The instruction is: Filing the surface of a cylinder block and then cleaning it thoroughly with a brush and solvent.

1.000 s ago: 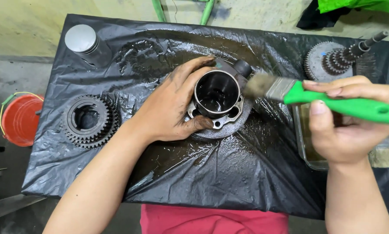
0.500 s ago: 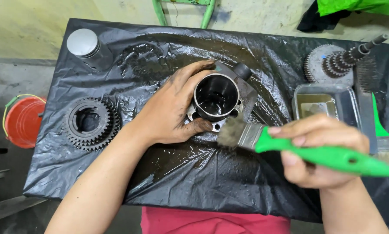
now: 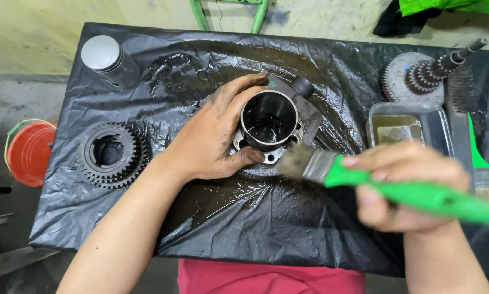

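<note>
Fingers of the left hand (image 3: pixel 211 136) curl round the near-left side of the cylinder (image 3: pixel 270 121), thumb pressed on its bolt flange, steadying it. That cylinder stands upright on the black plastic sheet (image 3: pixel 201 71) at the middle of the table, its long axis vertical and its open bore facing straight up at the camera; a short stub sticks out from its far-right side.

Right hand (image 3: pixel 405 185) is clenched round the green handle of a brush (image 3: pixel 331 169). Its long axis runs almost level across the view, handle off to the right, bristles pointing left and touching the flange at the cylinder's near-right edge.

Left of the hands lies a gear (image 3: pixel 111 154), flat, hole upward. A tray (image 3: pixel 408 128) of murky liquid sits just beyond the right hand, with a geared shaft (image 3: pixel 424 76) behind it. A piston (image 3: pixel 102 57) stands at the far-left corner; a red bucket (image 3: pixel 29 152) is off the table's left edge.
</note>
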